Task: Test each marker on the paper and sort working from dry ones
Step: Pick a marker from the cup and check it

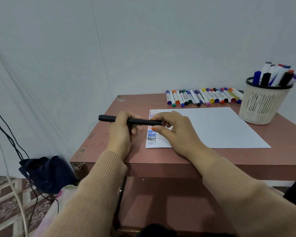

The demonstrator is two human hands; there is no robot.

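A black marker (137,121) lies level above the table's left side, held at both ends. My left hand (122,132) grips its barrel. My right hand (171,129) pinches its right end, where the cap sits, over the left edge of the white paper (212,127). A column of the word "test" in several colours runs down that edge; my hands hide part of it. A row of several markers (203,98) lies along the table's back. A cream basket (261,105) at the right holds several more markers (275,74).
The reddish-brown table (161,156) stands against a pale wall. A dark blue bag (46,173) and cables lie on the patterned floor at the left. The basket stands close to the paper's far right corner.
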